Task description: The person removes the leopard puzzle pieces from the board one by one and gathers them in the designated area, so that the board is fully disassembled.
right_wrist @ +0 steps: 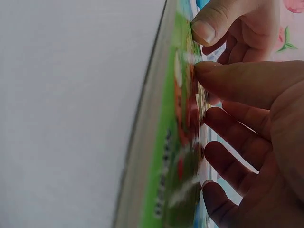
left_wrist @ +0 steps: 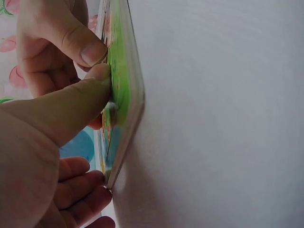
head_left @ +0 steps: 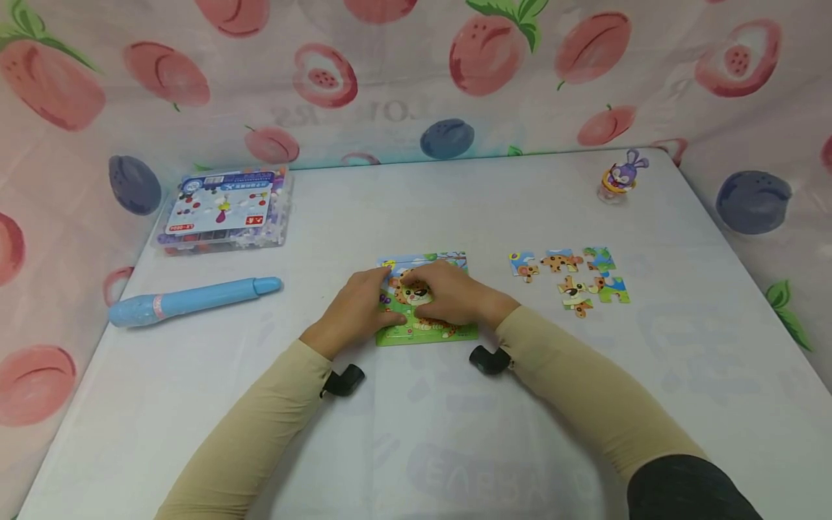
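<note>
A jigsaw puzzle board (head_left: 427, 338) with a cartoon spotted animal and a green lower border lies at the table's middle. At its left side my left hand (head_left: 354, 307) rests, thumb on the picture and fingers by the edge; in the left wrist view the thumb (left_wrist: 97, 78) touches the green area. My right hand (head_left: 455, 292) bends over the picture's centre, thumb and fingertips spread on its surface. In the right wrist view, its thumb (right_wrist: 213, 71) touches the picture close below the left thumb (right_wrist: 205, 32). The palms hide part of the picture.
Several loose puzzle pieces (head_left: 575, 292) lie right of the board. At the back left is a clear plastic case (head_left: 221, 209) with a printed label. A light-blue wand-shaped thing (head_left: 195, 300) lies before it. A small purple rabbit-eared figure (head_left: 622, 177) stands at the back right.
</note>
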Demonstrator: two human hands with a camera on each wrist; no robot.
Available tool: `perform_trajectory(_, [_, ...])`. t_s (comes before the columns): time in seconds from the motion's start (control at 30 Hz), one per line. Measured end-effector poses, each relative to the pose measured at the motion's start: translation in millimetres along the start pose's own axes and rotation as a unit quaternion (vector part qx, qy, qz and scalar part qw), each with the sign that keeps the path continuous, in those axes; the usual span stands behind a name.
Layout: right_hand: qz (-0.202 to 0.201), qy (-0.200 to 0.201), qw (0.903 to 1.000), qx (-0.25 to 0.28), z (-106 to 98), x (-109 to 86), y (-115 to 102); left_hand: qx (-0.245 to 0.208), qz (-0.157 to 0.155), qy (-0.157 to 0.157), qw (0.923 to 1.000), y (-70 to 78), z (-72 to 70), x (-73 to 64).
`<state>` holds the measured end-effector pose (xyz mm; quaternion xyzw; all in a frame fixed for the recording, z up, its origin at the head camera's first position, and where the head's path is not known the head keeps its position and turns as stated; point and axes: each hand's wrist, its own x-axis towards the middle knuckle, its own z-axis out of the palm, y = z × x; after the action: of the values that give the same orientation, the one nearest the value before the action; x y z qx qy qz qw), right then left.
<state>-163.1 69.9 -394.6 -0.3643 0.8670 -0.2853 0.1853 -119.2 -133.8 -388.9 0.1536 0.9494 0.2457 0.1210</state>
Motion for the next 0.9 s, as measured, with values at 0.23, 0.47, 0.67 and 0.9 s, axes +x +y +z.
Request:
perform_trajectory(0.23, [0.009, -0.007, 0.9998, 0.017, 1.7, 3.3, -2.7, -0.034, -0.002, -0.022, 0.9992, -5.0, -2.2, 1.9])
perform_trajectory(0.47, [0.02, -0.003, 0.9996, 0.021, 1.7, 1.8, -6.0, -0.047, -0.007, -0.039, 0.9981, -8.4, -5.0, 3.5])
perform_trajectory(0.67, [0.016, 0.009, 0.999, 0.041, 3.6, 0.3, -8.5, -0.047, -0.011, -0.039, 0.9981, -8.1, -5.9, 2.7])
perform_trajectory(0.9, [0.021, 0.012, 0.998, 0.058, 5.1, -0.5, -10.0, -0.048, -0.01, -0.039, 0.998, -8.1, -5.3, 3.8])
